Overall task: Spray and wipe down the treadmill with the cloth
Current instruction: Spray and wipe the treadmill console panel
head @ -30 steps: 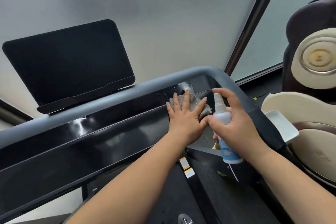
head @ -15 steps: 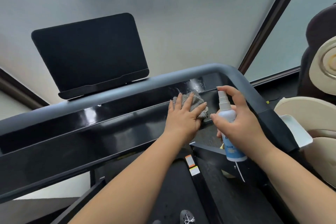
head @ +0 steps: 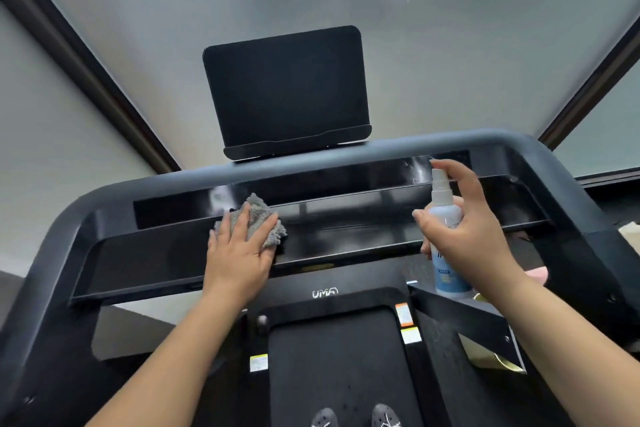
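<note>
The treadmill's glossy black console panel (head: pixel 363 222) runs across the middle, under a grey handrail (head: pixel 398 146). My left hand (head: pixel 239 253) lies flat with straight fingers on a grey fluffy cloth (head: pixel 258 215), pressing it against the left-centre of the panel. My right hand (head: pixel 467 232) grips a white spray bottle (head: pixel 446 239) with a blue label, upright, forefinger arched over its nozzle, in front of the panel's right part. Wet streaks glint on the upper strip near the nozzle.
A black tablet holder (head: pixel 287 90) stands above the handrail. The treadmill belt (head: pixel 339 367) lies below with my two shoes (head: pixel 356 416) on it. Frosted glass walls with dark frames stand behind. A pale seat edge (head: pixel 630 229) shows far right.
My left hand has slid the cloth leftward along the panel, from its right end to left of centre. The right hand with the bottle stays near the right end. My view has swung to face the console squarely.
</note>
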Tool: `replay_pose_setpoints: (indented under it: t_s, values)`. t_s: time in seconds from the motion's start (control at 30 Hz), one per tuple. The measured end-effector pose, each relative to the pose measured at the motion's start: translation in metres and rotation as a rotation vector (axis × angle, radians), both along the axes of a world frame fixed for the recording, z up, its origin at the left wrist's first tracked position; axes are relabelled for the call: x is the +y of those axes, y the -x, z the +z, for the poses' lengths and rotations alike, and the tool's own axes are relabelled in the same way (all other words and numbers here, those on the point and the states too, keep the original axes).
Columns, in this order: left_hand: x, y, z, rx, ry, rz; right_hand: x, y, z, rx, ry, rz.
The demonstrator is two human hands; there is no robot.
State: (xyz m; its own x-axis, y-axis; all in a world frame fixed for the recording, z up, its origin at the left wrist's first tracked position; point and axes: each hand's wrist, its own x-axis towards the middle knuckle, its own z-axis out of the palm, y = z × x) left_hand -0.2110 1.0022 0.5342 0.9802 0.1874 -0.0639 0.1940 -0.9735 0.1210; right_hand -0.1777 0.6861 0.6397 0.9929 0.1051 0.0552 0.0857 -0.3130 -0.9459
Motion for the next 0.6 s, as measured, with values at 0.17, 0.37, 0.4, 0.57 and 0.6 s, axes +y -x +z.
replay_pose_setpoints:
  t_s: [0.17,0.37,0.4,0.57,0.6]
  values:
    - [0.086,0.034,-0.002,0.008,-0.019,0.21,0.011,0.004,0.001,-0.015,-0.014,0.019]
    - [0.132,0.048,0.0,0.0,-0.035,0.452,0.01,0.009,0.004,-0.016,-0.001,0.021]
    - [0.129,0.046,0.0,-0.009,-0.026,0.486,0.01,0.009,0.003,-0.014,-0.001,0.022]
    - [0.089,0.022,0.004,-0.01,0.024,0.534,0.006,0.009,0.002,-0.006,-0.009,0.018]
    - [0.077,0.016,0.005,-0.008,0.029,0.507,0.005,0.009,0.002,-0.006,-0.006,0.018]
